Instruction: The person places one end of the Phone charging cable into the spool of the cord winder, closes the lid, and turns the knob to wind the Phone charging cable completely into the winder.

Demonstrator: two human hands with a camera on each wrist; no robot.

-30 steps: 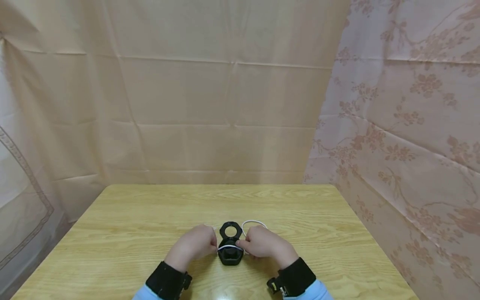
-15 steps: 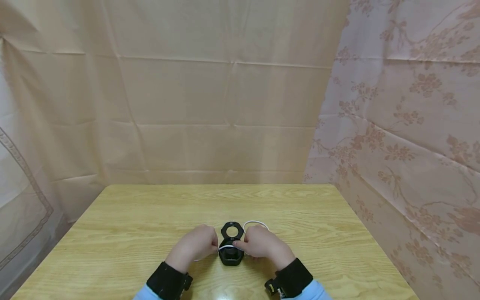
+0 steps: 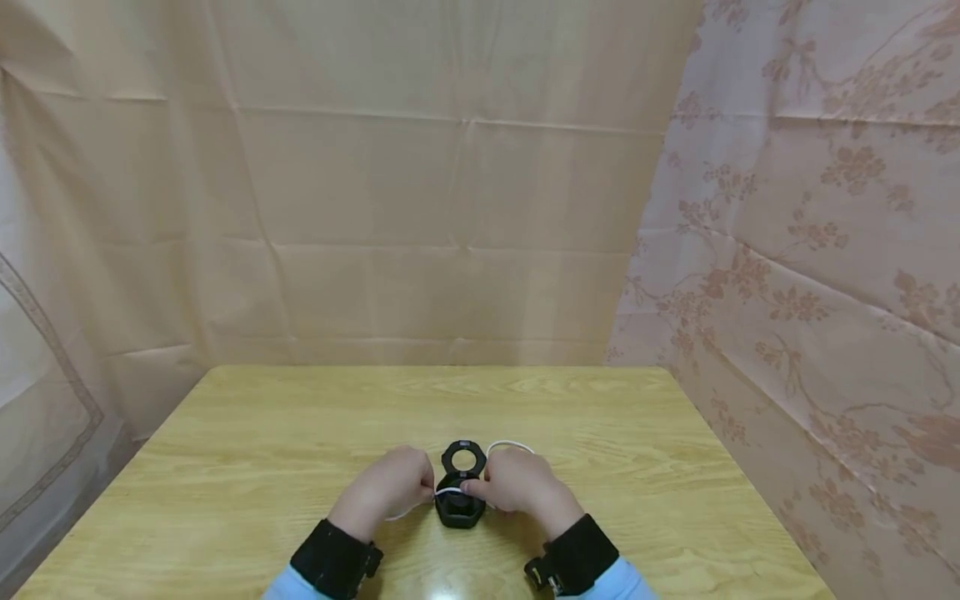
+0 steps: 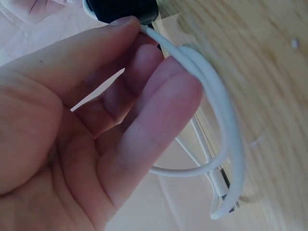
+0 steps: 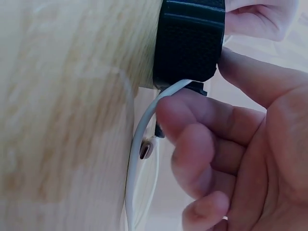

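Observation:
A black hexagonal case stands on the table, its lid with a round hole raised at the back. A white charging cable crosses the case's body and runs out on both sides. At the case's left edge my left hand pinches the cable between thumb and forefinger, and loops of it hang past the curled fingers. My right hand holds the cable at the right, thumb reaching over the case and forefinger against the cable. A metal plug shows beneath the cable in the right wrist view. The inside of the case is partly hidden by the thumb.
The wood-grain table stretches out around the hands. Behind it hangs a beige cloth, with a flower-patterned cloth along the right side. Black bands wrap both wrists.
The right hand and thumb have shifted slightly left over the case, along the cable. A cable end has come into sight below the left hand, which has hardly moved.

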